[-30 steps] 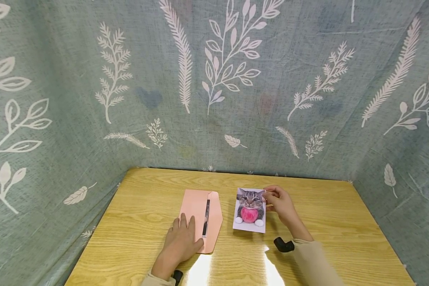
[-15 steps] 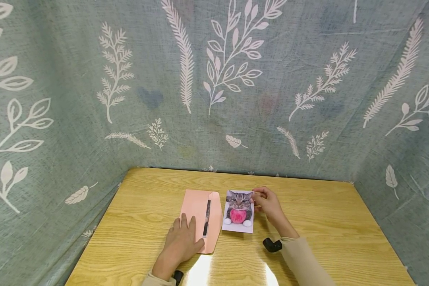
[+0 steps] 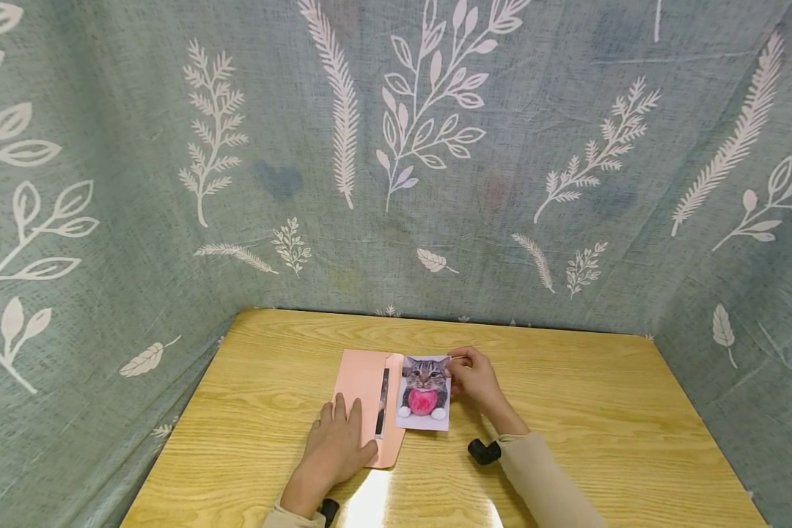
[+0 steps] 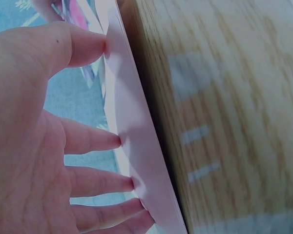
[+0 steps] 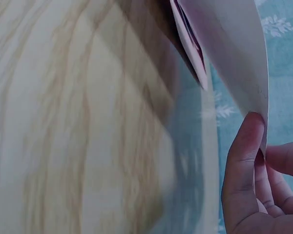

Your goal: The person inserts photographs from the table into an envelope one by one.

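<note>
A pink envelope point(image 3: 356, 374) lies on the table with its flap spread out to the right. Dark edges of a picture point(image 3: 381, 403) show in its opening. My left hand point(image 3: 333, 444) rests on the envelope's lower left part, fingers spread and fairly straight; in the left wrist view its fingertips press the pink paper point(image 4: 136, 112). My right hand point(image 3: 477, 381) pinches the right edge of a photo card point(image 3: 424, 392) showing a cat with a pink apple. The card overlaps the flap in the head view. From the right wrist view its pale back point(image 5: 234, 53) is visible between thumb and fingers.
The wooden table point(image 3: 587, 396) carries a bright glare patch point(image 3: 368, 499) near its front. A green-grey cloth point(image 3: 396, 161) with white leaf prints hangs behind and at both sides. Each wrist wears a black device point(image 3: 484, 451).
My right hand has carried the cat card leftward, from apart from the envelope to over its flap. My left hand and the envelope have stayed in place.
</note>
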A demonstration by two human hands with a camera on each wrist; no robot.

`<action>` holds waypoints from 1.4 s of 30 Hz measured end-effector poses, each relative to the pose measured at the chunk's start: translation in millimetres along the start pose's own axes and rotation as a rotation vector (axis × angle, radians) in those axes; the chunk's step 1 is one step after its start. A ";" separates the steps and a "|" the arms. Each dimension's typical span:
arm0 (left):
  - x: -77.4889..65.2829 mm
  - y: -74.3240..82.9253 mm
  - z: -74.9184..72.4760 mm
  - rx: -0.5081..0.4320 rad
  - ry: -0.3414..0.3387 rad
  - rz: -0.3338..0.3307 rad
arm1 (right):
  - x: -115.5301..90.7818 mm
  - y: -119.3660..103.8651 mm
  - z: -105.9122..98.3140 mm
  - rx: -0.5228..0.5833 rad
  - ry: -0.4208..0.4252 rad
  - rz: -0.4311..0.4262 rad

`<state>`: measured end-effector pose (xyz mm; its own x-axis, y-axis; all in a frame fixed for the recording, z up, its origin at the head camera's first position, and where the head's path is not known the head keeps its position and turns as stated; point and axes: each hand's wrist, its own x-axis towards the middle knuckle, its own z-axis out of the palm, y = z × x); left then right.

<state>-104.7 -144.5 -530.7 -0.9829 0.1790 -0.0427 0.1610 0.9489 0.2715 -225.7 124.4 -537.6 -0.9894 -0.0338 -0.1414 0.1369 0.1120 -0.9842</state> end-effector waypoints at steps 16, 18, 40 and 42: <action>-0.8 0.4 -0.4 -0.002 0.018 -0.001 | 2.9 6.7 25.5 -0.001 -0.040 -0.003; -0.4 0.1 0.0 -0.006 0.017 -0.005 | 3.3 7.5 27.7 -0.007 -0.042 -0.003; -1.9 1.2 -2.1 -0.007 0.035 0.001 | -5.5 9.1 49.9 -0.004 -0.038 0.029; -1.6 1.2 -2.3 -0.008 0.030 -0.001 | -6.2 9.0 51.5 0.005 -0.038 0.027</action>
<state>-103.1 -144.2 -528.1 -0.9853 0.1703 -0.0144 0.1596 0.9468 0.2794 -215.8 74.5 -551.1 -0.9828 -0.0686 -0.1715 0.1635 0.1081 -0.9806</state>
